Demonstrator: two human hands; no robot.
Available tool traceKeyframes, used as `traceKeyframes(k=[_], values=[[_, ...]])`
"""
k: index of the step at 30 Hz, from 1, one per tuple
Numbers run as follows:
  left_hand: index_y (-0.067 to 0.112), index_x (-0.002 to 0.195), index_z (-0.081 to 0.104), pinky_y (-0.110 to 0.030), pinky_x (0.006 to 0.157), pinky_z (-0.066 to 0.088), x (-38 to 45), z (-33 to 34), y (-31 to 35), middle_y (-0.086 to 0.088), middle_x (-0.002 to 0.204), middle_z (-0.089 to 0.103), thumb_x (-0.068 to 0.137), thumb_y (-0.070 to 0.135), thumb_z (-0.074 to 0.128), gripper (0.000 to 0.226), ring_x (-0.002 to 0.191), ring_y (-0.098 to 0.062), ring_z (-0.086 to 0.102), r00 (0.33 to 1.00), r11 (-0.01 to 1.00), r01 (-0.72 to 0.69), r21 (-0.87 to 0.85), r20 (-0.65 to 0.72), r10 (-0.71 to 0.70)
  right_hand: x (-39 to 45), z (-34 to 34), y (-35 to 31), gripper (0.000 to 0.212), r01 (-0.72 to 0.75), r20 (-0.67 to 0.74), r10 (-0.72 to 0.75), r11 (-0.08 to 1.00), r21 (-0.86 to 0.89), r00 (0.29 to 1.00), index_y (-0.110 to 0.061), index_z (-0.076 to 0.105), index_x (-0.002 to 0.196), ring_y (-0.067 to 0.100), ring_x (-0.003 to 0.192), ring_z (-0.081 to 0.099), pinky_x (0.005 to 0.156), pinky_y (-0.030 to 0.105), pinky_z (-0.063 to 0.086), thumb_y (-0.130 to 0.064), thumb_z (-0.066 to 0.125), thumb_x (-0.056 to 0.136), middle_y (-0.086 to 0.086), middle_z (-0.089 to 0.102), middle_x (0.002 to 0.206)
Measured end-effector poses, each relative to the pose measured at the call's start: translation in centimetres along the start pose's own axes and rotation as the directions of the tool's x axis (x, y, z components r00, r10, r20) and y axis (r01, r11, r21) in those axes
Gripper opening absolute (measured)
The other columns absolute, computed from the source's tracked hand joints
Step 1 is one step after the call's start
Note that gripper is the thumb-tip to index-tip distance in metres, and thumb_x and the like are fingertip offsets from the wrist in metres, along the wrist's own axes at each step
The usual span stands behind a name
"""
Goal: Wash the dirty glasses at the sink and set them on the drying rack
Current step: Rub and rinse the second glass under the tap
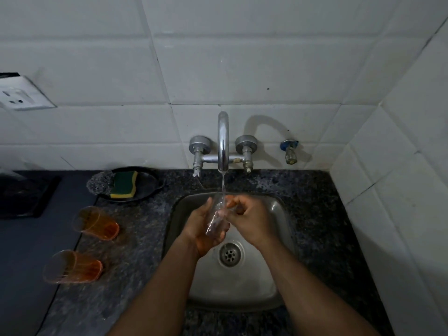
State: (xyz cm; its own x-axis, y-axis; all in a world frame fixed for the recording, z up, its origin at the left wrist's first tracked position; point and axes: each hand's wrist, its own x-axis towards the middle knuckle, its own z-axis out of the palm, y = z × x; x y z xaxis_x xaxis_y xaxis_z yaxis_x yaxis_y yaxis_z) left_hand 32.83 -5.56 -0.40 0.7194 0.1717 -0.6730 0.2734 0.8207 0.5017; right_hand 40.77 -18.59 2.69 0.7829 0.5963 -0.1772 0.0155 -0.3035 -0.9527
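Over the sink [278, 209], head view: a clear glass [216, 215] is held tilted under the thin stream from the tap [223, 141], above the drain [229, 254]. The left hand [202, 232] cups it from below, fingers curled round the body. The right hand [247, 215] has its fingers bent at the rim end; whether they pinch the rim or rub inside it cannot be told.

Judgement: the glass is light, rigid, breakable, and slick while wet. Hold it round the body with the whole hand, not by the rim alone.

On the counter to the left, well apart from the sink, stand two orange-tinted glasses [97, 223] and [72, 266], probably still to wash. Behind them a sponge [123, 184] sits on a dark dish [150, 180]. No drying rack is in view.
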Motion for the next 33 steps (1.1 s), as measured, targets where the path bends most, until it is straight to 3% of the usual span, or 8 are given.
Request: traceKeyframes(k=[5,9,13,18,23,27,30,33], values=[[0.009,0.078,0.064,-0.035,0.062,0.039,0.4,0.7,0.5,-0.01,0.076,0.058,0.085,0.026,0.051,0.022,0.065,-0.023,0.055,0.991,0.971,-0.131,-0.202,-0.059,0.121,-0.3,0.6,-0.1,0.012,0.474,0.22,-0.42,0.779,-0.411,0.88,-0.022,0.074,0.094,0.004,0.077,0.061,0.072,0.026,0.054,-0.02,0.082,0.085,-0.01,0.068,0.089],[0.002,0.089,0.072,-0.029,0.049,0.039,-0.4,0.6,0.7,-0.014,0.077,0.066,0.089,0.028,0.049,0.035,0.059,-0.024,0.059,0.994,0.987,-0.111,-0.118,-0.017,0.109,1.4,-1.6,-2.0,0.018,0.511,0.47,-0.255,0.645,-0.569,0.845,-0.028,0.075,0.103,0.003,0.085,0.06,0.075,0.026,0.049,-0.033,0.081,0.087,-0.013,0.07,0.102],[0.012,0.074,0.068,-0.019,0.038,0.016,0.0,0.0,0.5,-0.005,0.058,0.051,0.101,0.062,0.044,0.062,0.038,-0.012,0.038,0.988,0.979,-0.085,0.184,-0.111,0.106,2.5,-1.7,-3.6,0.006,0.476,0.503,-0.215,0.74,-0.475,0.837,-0.024,0.081,0.096,-0.003,0.079,0.068,0.073,0.02,0.054,-0.026,0.079,0.09,-0.012,0.077,0.089],[0.005,0.101,0.071,-0.02,0.039,0.021,-0.4,-0.6,1.2,-0.013,0.081,0.061,0.093,0.042,0.049,0.043,0.046,-0.017,0.043,0.997,0.998,-0.066,0.008,-0.033,0.066,3.2,-2.0,-2.7,0.016,0.482,0.534,-0.173,0.706,-0.519,0.828,-0.028,0.078,0.098,-0.002,0.086,0.068,0.081,0.032,0.059,-0.033,0.084,0.084,-0.013,0.074,0.096],[0.009,0.086,0.066,-0.015,0.034,0.016,-0.7,0.3,0.1,-0.009,0.065,0.049,0.094,0.033,0.043,0.034,0.037,-0.013,0.033,0.998,0.998,-0.045,0.032,-0.034,0.046,1.9,-1.2,-2.4,0.04,0.393,0.168,-0.364,0.897,-0.2,0.916,-0.02,0.077,0.094,0.008,0.093,0.072,0.078,0.037,0.063,-0.016,0.098,0.06,-0.011,0.073,0.103],[0.009,0.09,0.063,-0.016,0.035,0.018,0.2,0.9,-0.3,-0.009,0.068,0.045,0.093,0.032,0.039,0.034,0.036,-0.014,0.032,0.998,0.999,-0.044,0.004,-0.038,0.044,-0.6,0.4,-1.3,0.072,0.288,-0.105,-0.289,0.957,-0.024,0.952,-0.032,0.062,0.122,0.011,0.104,0.072,0.079,0.034,0.064,-0.013,0.096,0.061,-0.008,0.067,0.123],[0.007,0.089,0.064,-0.017,0.035,0.021,0.3,0.9,0.0,-0.01,0.062,0.05,0.094,0.032,0.036,0.038,0.036,-0.016,0.036,0.999,0.995,-0.018,0.093,-0.033,0.021,-0.7,1.2,-0.7,0.096,0.196,-0.184,-0.189,0.98,0.023,0.965,-0.042,0.049,0.138,0.008,0.106,0.071,0.079,0.031,0.063,-0.026,0.097,0.057,-0.01,0.061,0.133],[0.011,0.087,0.073,-0.023,0.047,0.039,1.2,0.7,1.0,-0.012,0.068,0.064,0.091,0.037,0.048,0.036,0.047,-0.021,0.055,0.991,0.953,0.009,0.303,-0.13,0.032,-0.1,1.3,-0.8,0.086,0.1,-0.148,-0.108,0.993,-0.061,0.983,-0.037,0.058,0.134,-0.005,0.102,0.067,0.088,0.034,0.062,-0.021,0.098,0.059,-0.016,0.07,0.115]])
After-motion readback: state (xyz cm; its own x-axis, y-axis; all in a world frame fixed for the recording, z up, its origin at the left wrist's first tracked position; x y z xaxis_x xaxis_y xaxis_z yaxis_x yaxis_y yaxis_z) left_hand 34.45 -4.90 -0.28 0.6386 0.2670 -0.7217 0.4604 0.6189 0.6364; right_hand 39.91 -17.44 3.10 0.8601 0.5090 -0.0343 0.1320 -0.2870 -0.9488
